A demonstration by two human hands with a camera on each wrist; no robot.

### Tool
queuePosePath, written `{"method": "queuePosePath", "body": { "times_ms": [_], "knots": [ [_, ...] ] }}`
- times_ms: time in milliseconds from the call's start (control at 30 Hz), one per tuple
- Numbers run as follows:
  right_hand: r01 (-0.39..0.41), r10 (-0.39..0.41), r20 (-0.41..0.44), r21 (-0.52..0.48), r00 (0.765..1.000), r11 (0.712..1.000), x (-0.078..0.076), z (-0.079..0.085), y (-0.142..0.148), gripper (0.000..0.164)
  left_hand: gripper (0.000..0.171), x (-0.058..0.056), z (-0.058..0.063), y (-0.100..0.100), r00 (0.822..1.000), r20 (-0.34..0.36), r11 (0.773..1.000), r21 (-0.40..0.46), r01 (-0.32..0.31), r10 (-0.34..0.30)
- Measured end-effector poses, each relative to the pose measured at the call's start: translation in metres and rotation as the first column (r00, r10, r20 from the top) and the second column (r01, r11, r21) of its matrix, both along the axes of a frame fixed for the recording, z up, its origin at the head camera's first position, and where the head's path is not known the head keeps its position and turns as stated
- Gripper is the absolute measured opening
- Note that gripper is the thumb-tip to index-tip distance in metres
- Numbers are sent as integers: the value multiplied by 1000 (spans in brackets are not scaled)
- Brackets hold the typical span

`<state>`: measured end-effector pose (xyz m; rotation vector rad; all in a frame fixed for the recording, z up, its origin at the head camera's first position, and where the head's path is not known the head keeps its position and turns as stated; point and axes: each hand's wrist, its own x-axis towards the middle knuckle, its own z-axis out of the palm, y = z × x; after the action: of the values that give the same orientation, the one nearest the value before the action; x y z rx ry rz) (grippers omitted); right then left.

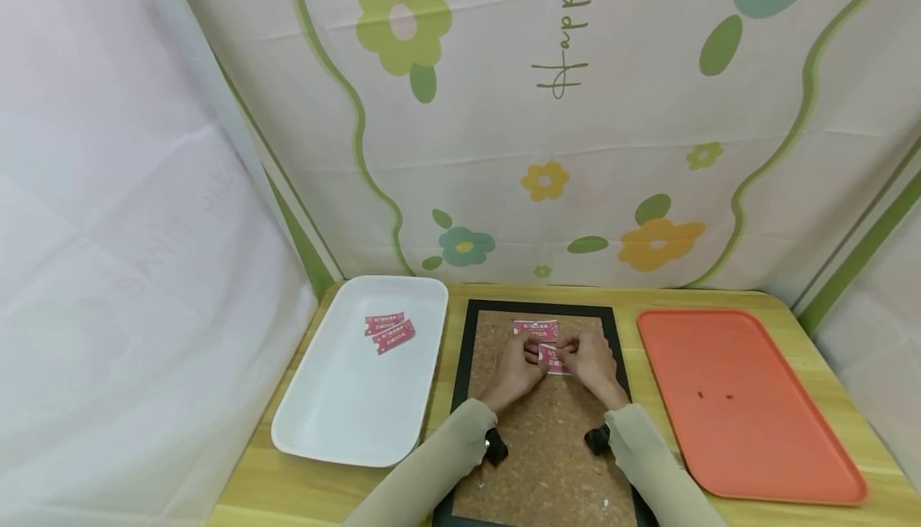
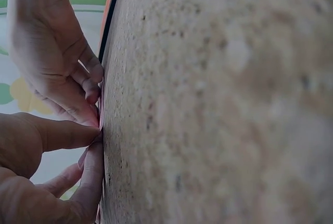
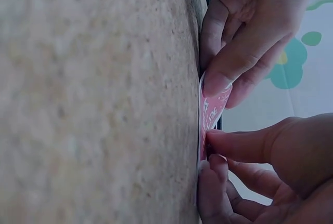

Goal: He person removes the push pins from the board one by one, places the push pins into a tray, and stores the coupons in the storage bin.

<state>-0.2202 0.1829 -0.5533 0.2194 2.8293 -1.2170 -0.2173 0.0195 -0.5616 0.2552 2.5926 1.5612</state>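
A pink paper coupon (image 1: 552, 360) with white print lies on the cork board (image 1: 532, 447), one hand at each end. My left hand (image 1: 520, 367) pinches its left end; in the right wrist view the coupon (image 3: 213, 109) bows up between the hands. Thumb and fingertips of my right hand (image 1: 592, 363) close on the other end, with a small dark spot under the thumb tip whose kind I cannot tell. Just above, a second pink coupon (image 1: 536, 327) lies flat on the cork, partly covered by the left fingers.
To the left stands a white tray (image 1: 338, 399) with two overlapping pink coupons (image 1: 392, 336) inside. An orange tray (image 1: 763, 447) on the right holds two tiny dark objects (image 1: 715, 396). The board's black frame (image 1: 466, 351) sits on a wooden table (image 1: 281, 487), with a flowered curtain (image 1: 489, 135) behind.
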Motion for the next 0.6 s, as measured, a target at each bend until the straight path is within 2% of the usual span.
{"method": "queuePosePath", "body": {
  "times_ms": [267, 600],
  "knots": [
    [-16, 15, 19, 33, 1000, 999, -3, 1, 0, 10, 40, -1, -1, -1, 1000, 8, 1000, 1, -4, 4],
    [-17, 17, -9, 0, 1000, 1000, -1, 1, 2, 8, 39, -4, -2, 0, 1000, 8, 1000, -25, -7, 7]
  ]
}}
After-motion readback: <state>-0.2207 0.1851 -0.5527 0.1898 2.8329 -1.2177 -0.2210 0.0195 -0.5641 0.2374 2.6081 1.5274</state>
